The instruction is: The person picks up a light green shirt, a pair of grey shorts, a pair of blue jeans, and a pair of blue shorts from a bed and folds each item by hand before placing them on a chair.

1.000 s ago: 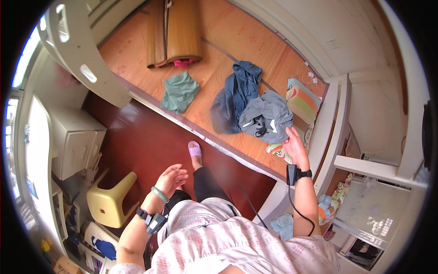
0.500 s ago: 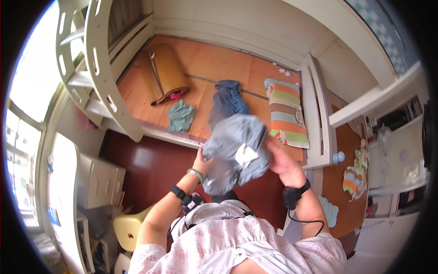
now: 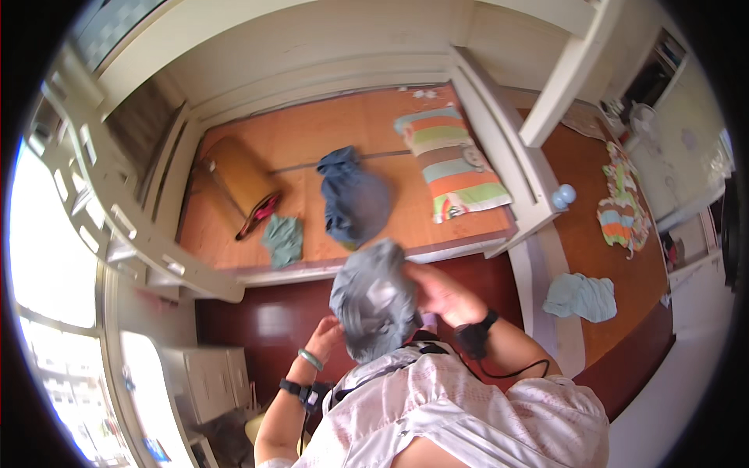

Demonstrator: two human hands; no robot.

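Note:
A crumpled grey garment [image 3: 359, 316] with a white patch on it hangs in front of my body, blurred by motion. My right hand [image 3: 443, 296] grips its right edge, some fingers hidden behind the cloth. At the lower left edge, my left hand [image 3: 324, 340] pinches the cloth with bent fingers. Just beyond, on the bed mat [image 3: 304, 175], lies a bunched dark blue garment [image 3: 341, 195]. To its left is a small green cloth [image 3: 284, 240].
A rolled brown mat [image 3: 238, 183] lies at the bed's left; a striped pillow [image 3: 449, 160] at its right. A white ladder [image 3: 117, 210] rises on the left. Beyond the bed's end rail [image 3: 503, 132], a light blue cloth [image 3: 580, 297] and a patterned cloth [image 3: 620, 207] lie on another brown surface.
My view has turned to the right, so the bed appears further left and lower. The grey garment has been turned and bunched smaller between my hands. The garments on the bed lie as before.

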